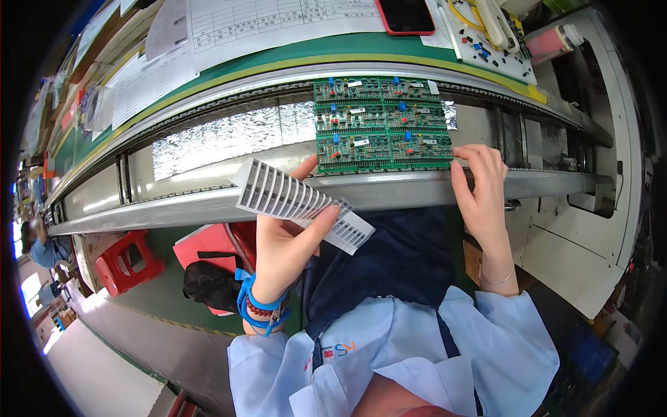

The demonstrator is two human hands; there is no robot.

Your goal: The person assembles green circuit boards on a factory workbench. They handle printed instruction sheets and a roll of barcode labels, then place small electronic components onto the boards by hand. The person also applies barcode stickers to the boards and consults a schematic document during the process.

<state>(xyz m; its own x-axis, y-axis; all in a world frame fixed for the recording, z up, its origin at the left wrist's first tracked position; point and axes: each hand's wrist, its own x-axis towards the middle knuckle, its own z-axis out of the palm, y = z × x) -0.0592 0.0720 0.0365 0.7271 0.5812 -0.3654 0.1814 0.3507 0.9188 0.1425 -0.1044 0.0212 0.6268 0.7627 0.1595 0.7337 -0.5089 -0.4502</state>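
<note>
A green circuit board panel (384,125) lies across the conveyor rails, set with blue and red parts and small white labels. My left hand (292,240) pinches a curled sheet of labels (278,192) between thumb and fingers, left of the panel's near edge. One finger of that hand reaches up to the panel's near left corner. My right hand (481,187) is at the near right corner, fingers apart and curved, with a fingertip at or close to the board edge. Nothing shows in its grasp. A blue wrist strap (262,306) circles my left wrist.
The near conveyor rail (208,206) runs between me and the panel. Beyond the far rail lie printed sheets (271,28), a red-edged phone (406,15) and a white tray (511,64) with loose small parts. A red stool (128,263) and black bag (210,283) sit below left.
</note>
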